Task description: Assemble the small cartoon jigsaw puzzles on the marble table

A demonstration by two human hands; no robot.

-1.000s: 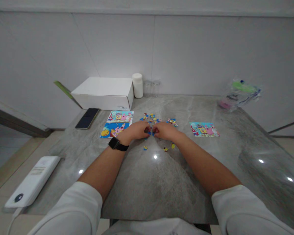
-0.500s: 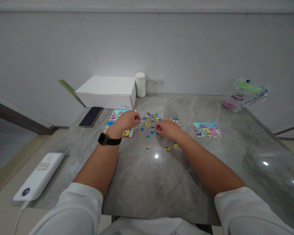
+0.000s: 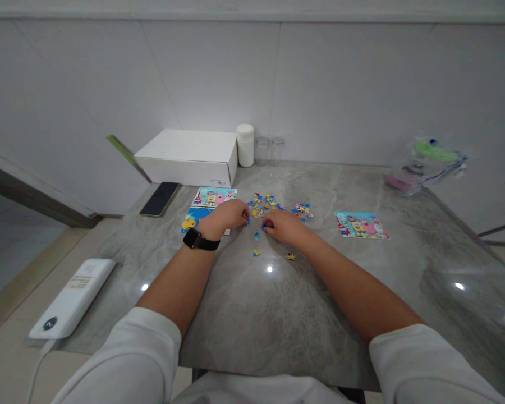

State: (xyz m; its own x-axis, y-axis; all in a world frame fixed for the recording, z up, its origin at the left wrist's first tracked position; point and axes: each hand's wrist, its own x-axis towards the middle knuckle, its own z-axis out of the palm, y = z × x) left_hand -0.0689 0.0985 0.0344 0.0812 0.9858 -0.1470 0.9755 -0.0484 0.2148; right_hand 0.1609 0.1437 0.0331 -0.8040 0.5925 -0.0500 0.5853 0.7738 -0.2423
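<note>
Small jigsaw puzzle pieces (image 3: pixel 269 198) in blue, yellow and pink lie in a loose pile at mid-table. My left hand (image 3: pixel 230 214), with a black watch at its wrist, is closed in a pinch at the pile's left; a blue puzzle piece (image 3: pixel 248 221) shows at its fingertips. Facing it, my right hand (image 3: pixel 283 225) pinches another blue puzzle piece (image 3: pixel 264 227) against the tabletop. Under and behind my left hand lie colourful cartoon picture sheets (image 3: pixel 212 196), partly covered. Nearer me are single loose pieces, one light blue (image 3: pixel 256 236) and one yellow (image 3: pixel 291 256).
A cartoon picture card (image 3: pixel 362 225) lies at the right. Along the back stand a white box (image 3: pixel 189 157), a white bottle (image 3: pixel 245 146) and two clear jars (image 3: pixel 276 151). A phone (image 3: pixel 160 199), a white power bank (image 3: pixel 72 298) and a plastic bag (image 3: pixel 425 165) sit near the edges.
My left hand has moved right and slightly down to a blue piece. My right hand has shifted slightly left and down, its fingers now at a blue piece. The view has shifted slightly.
</note>
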